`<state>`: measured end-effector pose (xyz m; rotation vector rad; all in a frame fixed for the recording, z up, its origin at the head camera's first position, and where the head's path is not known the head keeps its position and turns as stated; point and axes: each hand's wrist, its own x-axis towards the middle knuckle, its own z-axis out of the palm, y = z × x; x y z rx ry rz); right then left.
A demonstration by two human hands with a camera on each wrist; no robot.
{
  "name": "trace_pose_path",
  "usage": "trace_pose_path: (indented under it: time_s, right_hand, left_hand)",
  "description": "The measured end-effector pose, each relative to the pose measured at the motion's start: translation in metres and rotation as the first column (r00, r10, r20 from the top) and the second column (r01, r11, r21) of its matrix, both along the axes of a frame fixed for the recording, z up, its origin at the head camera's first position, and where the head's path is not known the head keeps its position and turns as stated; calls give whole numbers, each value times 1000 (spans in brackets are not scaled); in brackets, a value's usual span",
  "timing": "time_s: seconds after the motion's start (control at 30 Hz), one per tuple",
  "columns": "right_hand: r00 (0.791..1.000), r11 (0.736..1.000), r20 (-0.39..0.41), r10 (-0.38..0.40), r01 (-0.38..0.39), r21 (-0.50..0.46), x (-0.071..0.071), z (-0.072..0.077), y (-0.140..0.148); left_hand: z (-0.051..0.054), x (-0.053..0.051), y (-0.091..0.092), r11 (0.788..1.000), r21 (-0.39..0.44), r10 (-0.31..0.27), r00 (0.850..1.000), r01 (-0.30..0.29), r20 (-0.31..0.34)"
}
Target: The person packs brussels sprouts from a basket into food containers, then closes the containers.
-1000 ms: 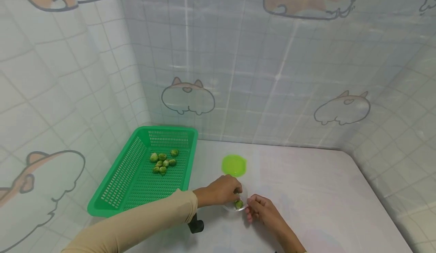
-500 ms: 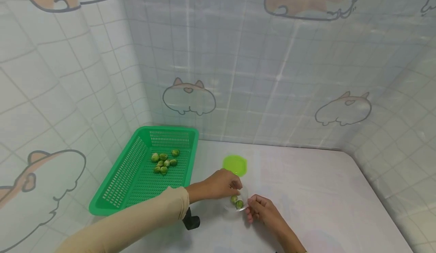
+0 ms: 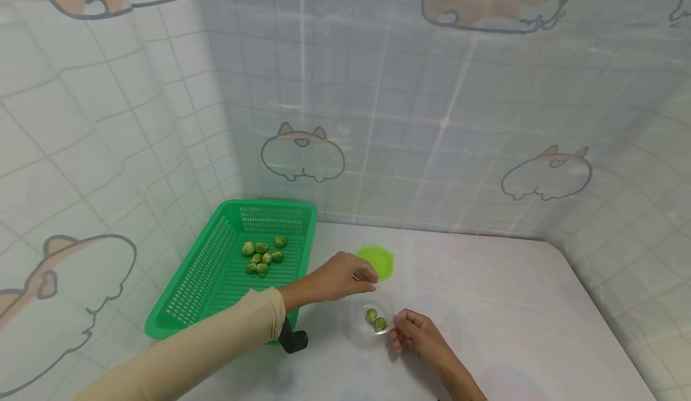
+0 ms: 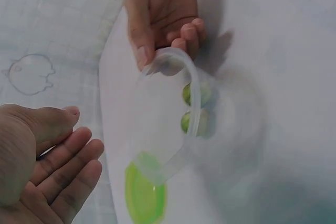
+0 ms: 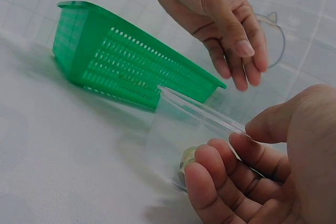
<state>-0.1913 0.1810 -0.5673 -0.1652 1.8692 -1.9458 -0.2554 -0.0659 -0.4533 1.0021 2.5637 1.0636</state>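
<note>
A clear plastic container (image 4: 163,129) stands on the table with two Brussels sprouts (image 3: 375,319) at its bottom. My right hand (image 3: 423,336) pinches the container's rim between thumb and fingers, as the right wrist view also shows. My left hand (image 3: 341,277) hovers above and to the left of the container, holding nothing; in the left wrist view its fingers (image 4: 73,171) are loosely bent and apart from the rim. Behind the container lies a bright green lid (image 3: 379,262), partly covered by the left hand in the head view.
At the left stands a green perforated basket (image 3: 312,233) with several Brussels sprouts (image 3: 261,259) towards its back; the left forearm crosses its front corner. A black device is on the left wrist. Patterned sheets (image 3: 410,119) rise behind and beside the table.
My left hand has let go of a sprout inside the container and moved up and left, away from it. Two sprouts now show clearly there. My right hand has stayed at the rim.
</note>
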Motion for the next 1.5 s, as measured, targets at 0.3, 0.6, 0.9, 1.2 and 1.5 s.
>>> trace_pose_path:
  time_s: [0.3, 0.6, 0.9, 1.2, 1.5]
  right_hand:
    - [1000, 1000, -11, 8, -8, 6, 0, 1, 2]
    - [1000, 1000, -8, 15, -15, -10, -1, 0, 3]
    - [1000, 1000, 13, 11, -11, 2, -1, 1, 3]
    - [1000, 999, 5, 23, -23, -23, -1, 1, 3]
    - [1000, 1000, 16, 17, -17, -5, -1, 3, 2]
  left_hand:
    - [10, -4, -21, 997, 56, 63, 995, -59, -72]
    - [25, -19, -51, 982, 105, 165, 985, -158, -58]
    - [34, -38, -95, 955, 130, 276, 960, -268, -52]
    - [24, -45, -129, 949, 118, 304, 948, -293, -92]
    - [8, -54, -159, 934, 94, 353, 929, -344, -111]
